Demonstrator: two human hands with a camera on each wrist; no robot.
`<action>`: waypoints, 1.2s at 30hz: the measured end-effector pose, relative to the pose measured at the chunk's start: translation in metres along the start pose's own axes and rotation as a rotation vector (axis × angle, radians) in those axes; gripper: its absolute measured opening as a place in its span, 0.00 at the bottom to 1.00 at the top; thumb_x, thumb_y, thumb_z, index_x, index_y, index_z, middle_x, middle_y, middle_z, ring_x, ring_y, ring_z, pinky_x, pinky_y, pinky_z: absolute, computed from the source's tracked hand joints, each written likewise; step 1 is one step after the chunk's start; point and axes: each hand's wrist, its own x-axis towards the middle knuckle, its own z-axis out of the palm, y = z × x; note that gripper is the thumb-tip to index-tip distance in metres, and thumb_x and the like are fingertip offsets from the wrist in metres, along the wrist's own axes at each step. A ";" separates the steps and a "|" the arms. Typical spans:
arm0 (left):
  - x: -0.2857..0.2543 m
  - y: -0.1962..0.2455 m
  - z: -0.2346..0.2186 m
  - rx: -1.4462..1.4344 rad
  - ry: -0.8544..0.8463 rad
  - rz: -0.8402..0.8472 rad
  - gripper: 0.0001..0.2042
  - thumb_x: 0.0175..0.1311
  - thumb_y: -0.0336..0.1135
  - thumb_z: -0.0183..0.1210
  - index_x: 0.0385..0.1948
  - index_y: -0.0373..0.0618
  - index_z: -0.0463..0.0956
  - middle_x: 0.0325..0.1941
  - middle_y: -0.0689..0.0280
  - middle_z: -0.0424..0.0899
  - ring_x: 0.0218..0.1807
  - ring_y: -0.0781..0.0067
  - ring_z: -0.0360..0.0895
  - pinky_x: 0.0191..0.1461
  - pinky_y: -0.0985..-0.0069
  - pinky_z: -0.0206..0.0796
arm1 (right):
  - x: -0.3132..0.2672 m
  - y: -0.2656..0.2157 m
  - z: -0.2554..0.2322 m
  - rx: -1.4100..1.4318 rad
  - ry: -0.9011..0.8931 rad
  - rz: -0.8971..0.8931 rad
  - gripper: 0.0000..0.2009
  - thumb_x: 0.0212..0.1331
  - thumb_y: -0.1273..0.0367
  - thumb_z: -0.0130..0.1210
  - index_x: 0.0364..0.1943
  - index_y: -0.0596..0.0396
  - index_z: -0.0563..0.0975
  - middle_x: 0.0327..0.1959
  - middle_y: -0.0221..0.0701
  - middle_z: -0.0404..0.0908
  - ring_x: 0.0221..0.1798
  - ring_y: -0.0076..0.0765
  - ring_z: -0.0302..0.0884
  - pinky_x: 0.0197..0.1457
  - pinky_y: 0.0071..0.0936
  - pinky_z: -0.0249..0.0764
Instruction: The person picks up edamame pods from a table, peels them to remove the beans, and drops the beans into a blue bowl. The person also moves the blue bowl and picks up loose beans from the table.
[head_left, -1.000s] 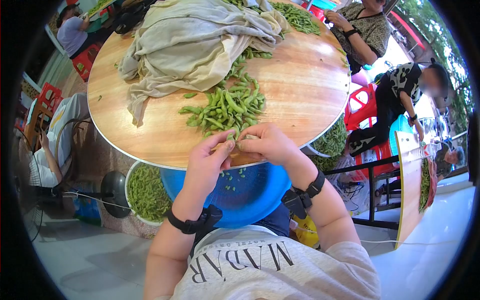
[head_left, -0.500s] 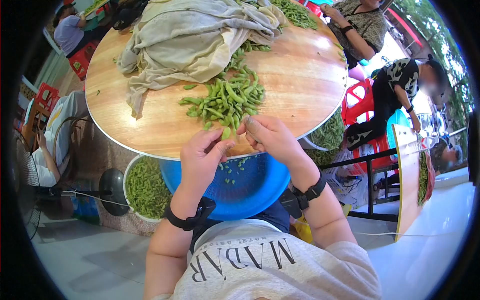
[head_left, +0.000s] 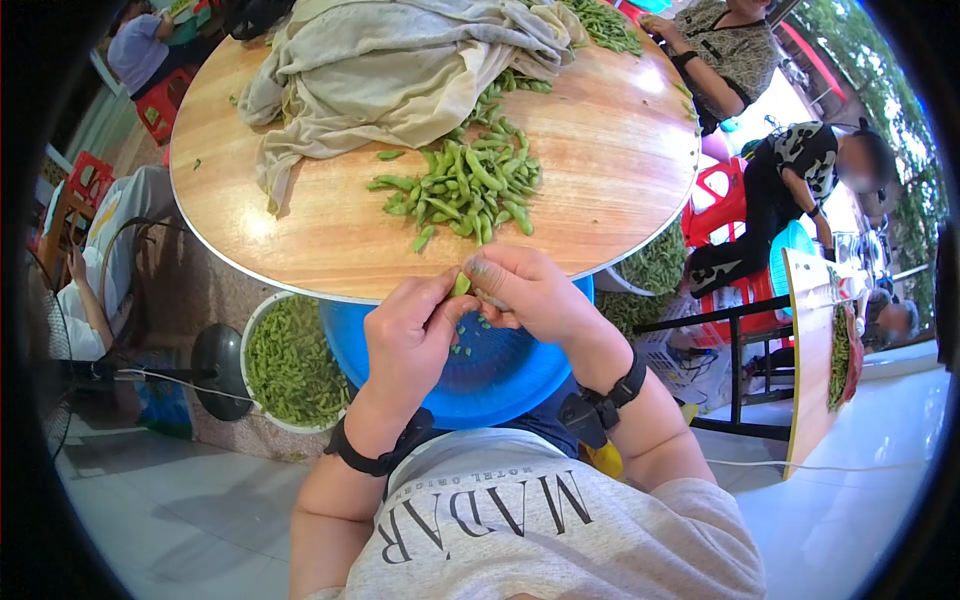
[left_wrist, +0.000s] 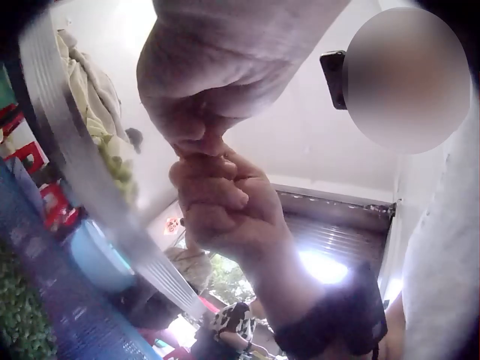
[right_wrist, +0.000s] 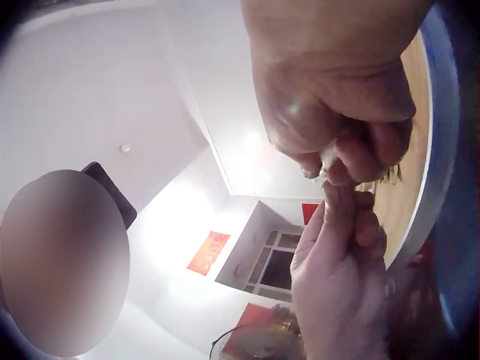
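Both hands meet over the near edge of a round wooden table (head_left: 600, 190). My left hand (head_left: 408, 325) pinches a green edamame pod (head_left: 461, 284) between thumb and forefinger. The right hand (head_left: 528, 290) pinches the same pod from the other side, its lower fingers curled. In both wrist views the fingertips meet, and the pod is mostly hidden by them. Just beyond lies a pile of edamame pods (head_left: 470, 185). Below the hands is a blue basin (head_left: 535, 375) with several loose shelled beans (head_left: 462, 340) in it.
A bunched, pale cloth (head_left: 360, 85) covers the far left of the table. More pods (head_left: 295, 365) fill a white tub at lower left, beside a fan. Another container of pods (head_left: 655, 262) stands under the table's right edge. Other people sit around, one in a black-and-white top (head_left: 805, 155).
Half a second ago the right hand was apart from the pod in the left hand. Now it has come back to the left fingertips and pinches the pod too.
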 end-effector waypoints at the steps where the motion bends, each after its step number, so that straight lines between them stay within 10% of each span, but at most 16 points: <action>1: -0.002 0.000 -0.001 -0.016 -0.006 -0.025 0.10 0.49 0.24 0.60 0.35 0.36 0.77 0.23 0.63 0.76 0.16 0.79 0.72 0.18 0.82 0.62 | 0.000 0.002 0.003 0.022 0.012 0.003 0.15 0.62 0.58 0.45 0.27 0.55 0.72 0.15 0.23 0.66 0.17 0.14 0.60 0.17 0.12 0.55; 9: -0.039 -0.013 -0.016 -0.260 -0.054 -0.375 0.06 0.57 0.26 0.53 0.35 0.37 0.77 0.21 0.67 0.75 0.15 0.85 0.67 0.16 0.87 0.57 | -0.017 0.018 0.003 -0.311 -0.112 0.060 0.13 0.56 0.61 0.52 0.25 0.57 0.75 0.17 0.29 0.72 0.20 0.20 0.66 0.23 0.20 0.64; 15: -0.059 -0.059 -0.104 0.269 0.348 -0.600 0.11 0.57 0.29 0.54 0.41 0.36 0.74 0.28 0.64 0.79 0.19 0.84 0.68 0.20 0.85 0.60 | 0.007 0.015 -0.026 -0.812 0.404 -0.294 0.13 0.46 0.62 0.58 0.26 0.59 0.74 0.24 0.44 0.75 0.30 0.46 0.74 0.32 0.37 0.68; 18: -0.068 -0.084 -0.132 0.994 0.303 -0.176 0.12 0.55 0.27 0.55 0.42 0.34 0.73 0.34 0.60 0.78 0.23 0.82 0.72 0.25 0.83 0.64 | 0.025 0.027 -0.022 -1.063 0.499 -0.334 0.15 0.45 0.60 0.57 0.26 0.59 0.73 0.25 0.45 0.74 0.31 0.53 0.72 0.33 0.41 0.68; 22: -0.042 -0.032 -0.096 -0.052 0.107 -0.551 0.14 0.54 0.25 0.55 0.44 0.33 0.72 0.37 0.59 0.78 0.27 0.78 0.74 0.29 0.81 0.68 | 0.020 0.018 -0.025 -0.659 0.418 -0.157 0.14 0.47 0.62 0.56 0.30 0.61 0.74 0.24 0.39 0.75 0.26 0.35 0.72 0.30 0.32 0.68; 26: -0.007 0.000 -0.034 -0.430 -0.141 -0.570 0.11 0.57 0.26 0.54 0.41 0.35 0.74 0.33 0.63 0.78 0.23 0.80 0.72 0.25 0.86 0.65 | -0.005 0.000 -0.015 -0.336 0.149 0.031 0.11 0.49 0.66 0.56 0.33 0.60 0.76 0.24 0.28 0.75 0.26 0.17 0.65 0.29 0.21 0.66; 29: 0.002 -0.006 -0.005 -0.793 -0.211 -0.664 0.10 0.56 0.26 0.53 0.40 0.37 0.75 0.31 0.65 0.79 0.19 0.83 0.70 0.19 0.89 0.58 | -0.013 0.018 -0.005 -0.149 -0.036 -0.175 0.09 0.51 0.68 0.56 0.32 0.59 0.76 0.24 0.23 0.74 0.28 0.15 0.65 0.29 0.19 0.65; 36: -0.009 -0.001 -0.011 -0.590 -0.143 -0.557 0.08 0.56 0.26 0.55 0.37 0.37 0.75 0.27 0.67 0.78 0.18 0.84 0.69 0.18 0.89 0.58 | -0.022 0.015 -0.020 -0.082 -0.004 0.027 0.13 0.59 0.60 0.49 0.35 0.55 0.77 0.22 0.22 0.71 0.24 0.15 0.64 0.26 0.13 0.62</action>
